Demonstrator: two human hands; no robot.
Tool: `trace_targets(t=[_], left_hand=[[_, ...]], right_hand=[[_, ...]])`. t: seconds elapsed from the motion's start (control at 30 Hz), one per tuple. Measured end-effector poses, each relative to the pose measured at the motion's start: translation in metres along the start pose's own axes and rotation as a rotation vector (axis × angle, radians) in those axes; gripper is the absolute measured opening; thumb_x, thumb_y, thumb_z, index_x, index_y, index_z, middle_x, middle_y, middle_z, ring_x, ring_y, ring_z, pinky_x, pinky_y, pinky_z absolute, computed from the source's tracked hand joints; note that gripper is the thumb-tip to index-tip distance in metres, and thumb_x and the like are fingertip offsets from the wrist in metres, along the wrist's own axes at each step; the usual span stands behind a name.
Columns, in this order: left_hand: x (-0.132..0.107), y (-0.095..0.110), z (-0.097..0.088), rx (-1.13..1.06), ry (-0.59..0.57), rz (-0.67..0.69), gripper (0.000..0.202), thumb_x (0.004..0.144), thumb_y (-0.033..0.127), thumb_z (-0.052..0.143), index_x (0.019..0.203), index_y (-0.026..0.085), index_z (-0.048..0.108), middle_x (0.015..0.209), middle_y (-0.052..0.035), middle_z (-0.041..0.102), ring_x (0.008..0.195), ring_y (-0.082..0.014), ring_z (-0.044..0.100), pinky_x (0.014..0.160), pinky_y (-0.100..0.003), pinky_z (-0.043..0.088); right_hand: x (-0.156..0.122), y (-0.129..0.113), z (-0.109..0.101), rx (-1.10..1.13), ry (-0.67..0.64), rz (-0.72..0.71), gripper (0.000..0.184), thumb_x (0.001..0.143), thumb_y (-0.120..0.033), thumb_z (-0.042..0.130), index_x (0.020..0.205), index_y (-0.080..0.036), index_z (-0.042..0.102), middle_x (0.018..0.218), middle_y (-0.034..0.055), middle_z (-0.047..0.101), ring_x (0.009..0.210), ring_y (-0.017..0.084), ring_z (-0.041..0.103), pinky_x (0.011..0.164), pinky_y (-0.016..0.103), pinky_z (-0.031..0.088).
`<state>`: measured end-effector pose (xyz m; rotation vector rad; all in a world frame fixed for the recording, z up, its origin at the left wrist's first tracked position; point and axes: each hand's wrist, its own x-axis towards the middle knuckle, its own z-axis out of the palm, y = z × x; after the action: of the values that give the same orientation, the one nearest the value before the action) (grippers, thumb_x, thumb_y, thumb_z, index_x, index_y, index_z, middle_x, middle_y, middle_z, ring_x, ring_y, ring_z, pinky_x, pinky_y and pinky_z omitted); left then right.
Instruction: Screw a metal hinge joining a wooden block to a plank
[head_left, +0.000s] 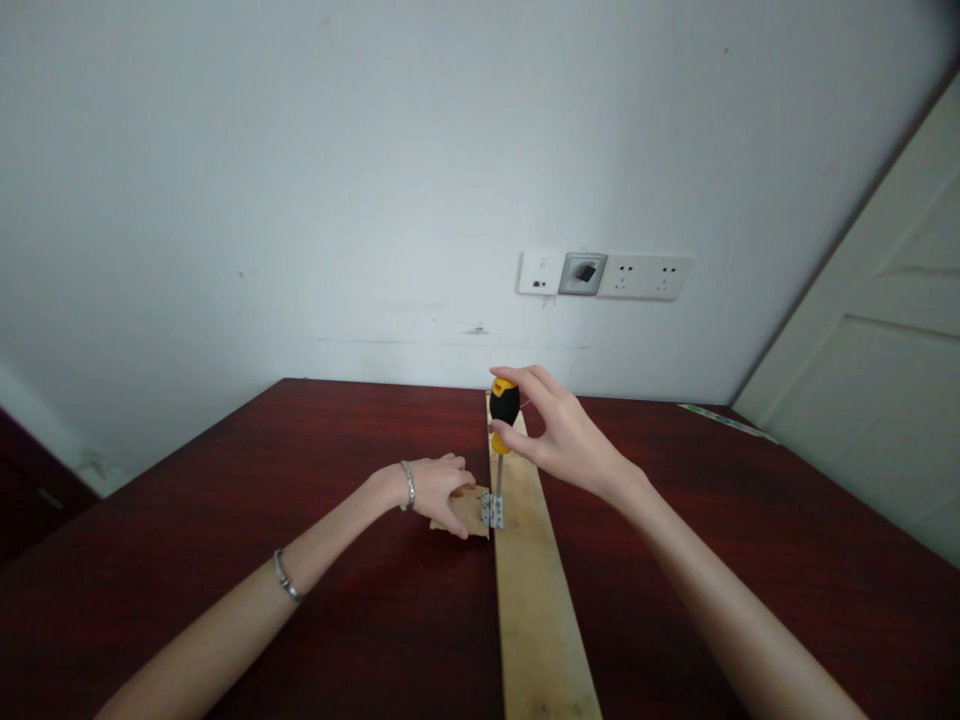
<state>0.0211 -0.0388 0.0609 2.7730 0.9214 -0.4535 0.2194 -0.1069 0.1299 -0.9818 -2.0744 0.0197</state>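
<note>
My right hand grips the handle of a black and yellow screwdriver, which stands nearly upright. Its shaft points down at a small metal hinge; whether the tip sits in a screw is too small to tell. The hinge bridges a long, pale wooden board and a short wooden piece to its left. Over that short piece lies my left hand, thumb and fingers apart, pressing it from above.
The boards rest on a dark red tabletop that meets a white wall. Wall sockets are mounted above the table's back edge. At the right stands a pale panelled door. A flat printed strip lies near the right back edge.
</note>
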Motion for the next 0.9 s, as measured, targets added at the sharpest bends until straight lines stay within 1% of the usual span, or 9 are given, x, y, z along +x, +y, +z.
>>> trace_targets(t=[0.1,0.2,0.33,0.4,0.53,0.63,0.7,0.77,0.9], left_hand=[[-0.0003,0.0001,-0.0003,-0.003,-0.005,0.002,0.070,0.063,0.064,0.067,0.115,0.019,0.057,0.108,-0.0099,0.053,0.103,-0.0280,0.050,0.071,-0.031,0.046],[0.0001,-0.0004,0.0004,-0.005,0.000,0.002,0.069,0.063,0.064,0.067,0.114,0.019,0.058,0.108,-0.0100,0.053,0.103,-0.0280,0.050,0.071,-0.030,0.046],[0.0005,-0.0005,0.0009,-0.005,0.002,-0.004,0.070,0.062,0.064,0.068,0.114,0.019,0.058,0.109,-0.0103,0.053,0.103,-0.0281,0.050,0.071,-0.030,0.046],[0.0004,-0.0005,0.0008,-0.003,-0.001,-0.005,0.069,0.063,0.064,0.068,0.114,0.019,0.058,0.110,-0.0104,0.053,0.104,-0.0281,0.050,0.071,-0.030,0.046],[0.0006,-0.0013,0.0013,-0.008,-0.001,-0.004,0.071,0.063,0.064,0.067,0.116,0.019,0.057,0.111,-0.0103,0.053,0.104,-0.0280,0.050,0.070,-0.029,0.046],[0.0013,-0.0022,0.0021,-0.012,0.001,0.000,0.071,0.062,0.065,0.068,0.116,0.019,0.057,0.110,-0.0103,0.053,0.104,-0.0279,0.050,0.070,-0.029,0.046],[0.0016,-0.0025,0.0024,-0.013,0.001,0.003,0.071,0.062,0.064,0.068,0.116,0.018,0.057,0.110,-0.0104,0.053,0.104,-0.0281,0.050,0.071,-0.029,0.046],[0.0016,-0.0025,0.0022,-0.016,0.001,0.004,0.071,0.063,0.064,0.068,0.116,0.018,0.057,0.109,-0.0104,0.053,0.104,-0.0282,0.050,0.071,-0.030,0.046],[0.0013,-0.0026,0.0017,-0.018,0.000,0.001,0.072,0.062,0.066,0.067,0.116,0.019,0.057,0.109,-0.0103,0.053,0.103,-0.0284,0.051,0.070,-0.030,0.046]], right_hand=[[0.0000,0.0010,0.0004,-0.030,0.007,0.043,0.046,0.082,-0.032,0.062,0.126,-0.025,0.049,0.108,0.0076,0.054,0.086,0.020,0.060,0.080,0.039,0.054],[0.0002,0.0004,-0.0001,-0.031,0.004,0.029,0.042,0.084,-0.026,0.059,0.125,-0.025,0.049,0.106,0.0064,0.056,0.086,0.019,0.060,0.081,0.038,0.053],[0.0002,-0.0025,-0.0011,-0.048,0.003,0.016,0.046,0.084,-0.019,0.054,0.129,-0.022,0.045,0.108,0.0077,0.056,0.090,0.020,0.059,0.085,0.040,0.051],[0.0001,-0.0029,-0.0016,-0.064,-0.001,0.028,0.046,0.084,-0.022,0.055,0.129,-0.022,0.045,0.109,0.0083,0.056,0.090,0.021,0.059,0.084,0.040,0.051],[0.0001,-0.0008,-0.0019,-0.089,-0.011,0.075,0.042,0.085,-0.033,0.059,0.125,-0.023,0.049,0.106,0.0077,0.054,0.080,0.018,0.059,0.076,0.037,0.053],[0.0002,-0.0003,-0.0017,-0.074,-0.008,0.057,0.040,0.086,-0.028,0.056,0.125,-0.022,0.048,0.106,0.0078,0.055,0.083,0.019,0.059,0.078,0.037,0.053],[0.0001,-0.0011,-0.0013,-0.056,-0.010,0.034,0.045,0.086,-0.023,0.053,0.130,-0.021,0.043,0.108,0.0084,0.055,0.090,0.021,0.058,0.083,0.039,0.051],[-0.0001,-0.0020,-0.0008,-0.051,-0.021,0.034,0.049,0.085,-0.021,0.052,0.133,-0.022,0.040,0.110,0.0090,0.055,0.091,0.021,0.058,0.085,0.041,0.051],[-0.0003,-0.0013,-0.0003,-0.060,-0.032,0.077,0.046,0.085,-0.032,0.057,0.129,-0.026,0.047,0.110,0.0082,0.052,0.079,0.018,0.058,0.077,0.039,0.054]])
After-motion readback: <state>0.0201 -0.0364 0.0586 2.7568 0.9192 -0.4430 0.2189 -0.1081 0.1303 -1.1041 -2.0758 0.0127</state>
